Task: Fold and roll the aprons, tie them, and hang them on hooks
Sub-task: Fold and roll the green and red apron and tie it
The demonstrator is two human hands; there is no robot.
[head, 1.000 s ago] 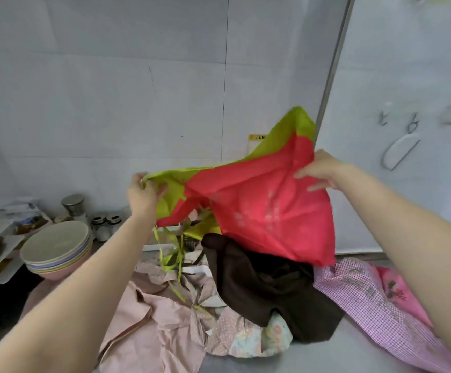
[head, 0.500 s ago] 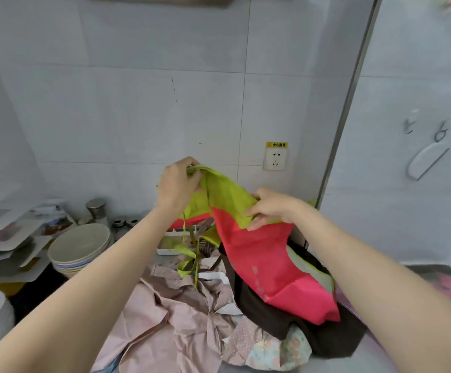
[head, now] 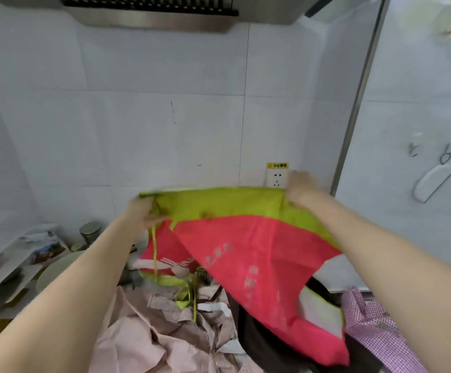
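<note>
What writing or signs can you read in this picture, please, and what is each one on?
"小心触电": yellow sticker above the wall socket.
Pale print on the red part of the apron: too blurred to read.
Printed papers on the left shelf: too small and blurred to read.

Thin matt cloth apron (head: 246, 246), glossy wall tiles (head: 138, 130)
</note>
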